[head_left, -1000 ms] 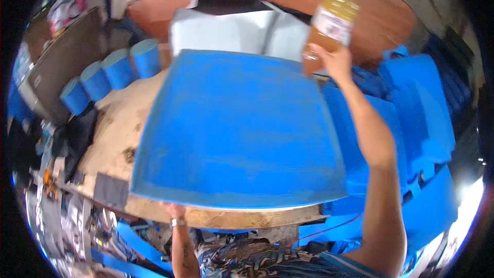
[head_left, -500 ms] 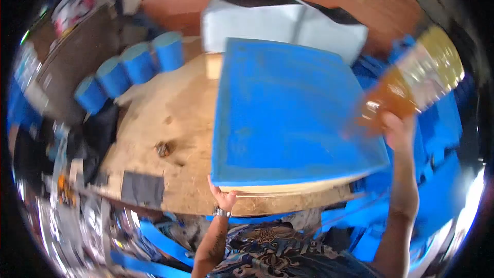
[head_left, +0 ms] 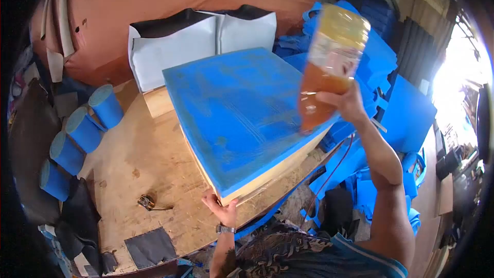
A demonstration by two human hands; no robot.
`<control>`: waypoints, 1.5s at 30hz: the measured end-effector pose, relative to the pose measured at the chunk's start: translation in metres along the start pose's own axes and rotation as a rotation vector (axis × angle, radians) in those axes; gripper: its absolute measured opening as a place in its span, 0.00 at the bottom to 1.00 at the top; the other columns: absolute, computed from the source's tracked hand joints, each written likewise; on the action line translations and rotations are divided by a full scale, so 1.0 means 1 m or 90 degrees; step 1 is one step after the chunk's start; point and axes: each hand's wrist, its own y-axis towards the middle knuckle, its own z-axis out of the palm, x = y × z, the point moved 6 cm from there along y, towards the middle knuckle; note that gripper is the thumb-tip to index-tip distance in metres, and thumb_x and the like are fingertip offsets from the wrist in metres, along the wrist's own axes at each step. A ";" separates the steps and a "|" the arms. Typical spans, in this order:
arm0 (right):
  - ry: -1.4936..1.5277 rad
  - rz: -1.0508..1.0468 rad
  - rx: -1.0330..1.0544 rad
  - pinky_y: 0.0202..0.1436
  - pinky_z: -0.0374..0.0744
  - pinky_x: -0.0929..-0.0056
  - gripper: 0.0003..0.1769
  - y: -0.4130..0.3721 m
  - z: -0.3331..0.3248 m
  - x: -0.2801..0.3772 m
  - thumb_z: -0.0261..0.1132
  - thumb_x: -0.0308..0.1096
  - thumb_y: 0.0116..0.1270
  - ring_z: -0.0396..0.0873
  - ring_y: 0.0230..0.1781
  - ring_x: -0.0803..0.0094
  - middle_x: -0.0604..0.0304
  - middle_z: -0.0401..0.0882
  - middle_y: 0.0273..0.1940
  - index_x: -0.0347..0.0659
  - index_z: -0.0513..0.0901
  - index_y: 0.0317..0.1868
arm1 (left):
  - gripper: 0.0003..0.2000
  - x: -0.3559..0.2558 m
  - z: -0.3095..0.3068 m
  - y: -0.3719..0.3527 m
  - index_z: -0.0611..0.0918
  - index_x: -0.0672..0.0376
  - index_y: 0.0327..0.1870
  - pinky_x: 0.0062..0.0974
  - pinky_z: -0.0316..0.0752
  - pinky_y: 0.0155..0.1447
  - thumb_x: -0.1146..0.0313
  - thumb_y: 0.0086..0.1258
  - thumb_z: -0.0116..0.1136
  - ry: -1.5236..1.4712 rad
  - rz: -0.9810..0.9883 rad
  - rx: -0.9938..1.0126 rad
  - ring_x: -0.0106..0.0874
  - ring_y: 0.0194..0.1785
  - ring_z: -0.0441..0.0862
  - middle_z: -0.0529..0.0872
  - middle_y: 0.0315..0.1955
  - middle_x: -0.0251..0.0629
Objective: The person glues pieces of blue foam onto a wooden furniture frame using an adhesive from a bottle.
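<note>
A large square block with a blue top (head_left: 236,108) and pale yellow sides rests on the wooden table (head_left: 128,149). My left hand (head_left: 221,210), with a watch at the wrist, grips the block's near corner from below. In my right hand (head_left: 343,102) is an upside-down plastic bottle (head_left: 335,56) of amber liquid. Its lower end is over the right edge of the blue top. My right fingers are wrapped round the bottle's narrower lower part.
Blue rolls (head_left: 84,129) stand along the table's left side. White padded pieces (head_left: 175,49) stand behind the block. A dark square (head_left: 150,247) and a small tangled object (head_left: 146,202) lie on the table. Blue sheets (head_left: 406,113) are piled at the right.
The view has turned, so the block appears rotated and farther left. The bottle is now more upright, mouth down, still in my right hand. My left hand is still at the block's corner.
</note>
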 end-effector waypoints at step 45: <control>0.802 0.508 0.695 0.39 0.75 0.78 0.33 -0.283 0.414 0.110 0.53 0.64 0.67 0.76 0.36 0.80 0.66 0.81 0.41 0.46 0.73 0.59 | 0.36 -0.225 -0.202 -0.001 0.67 0.67 0.62 0.36 0.73 0.55 0.60 0.55 0.72 -0.035 0.176 -0.201 0.35 0.56 0.74 0.73 0.56 0.45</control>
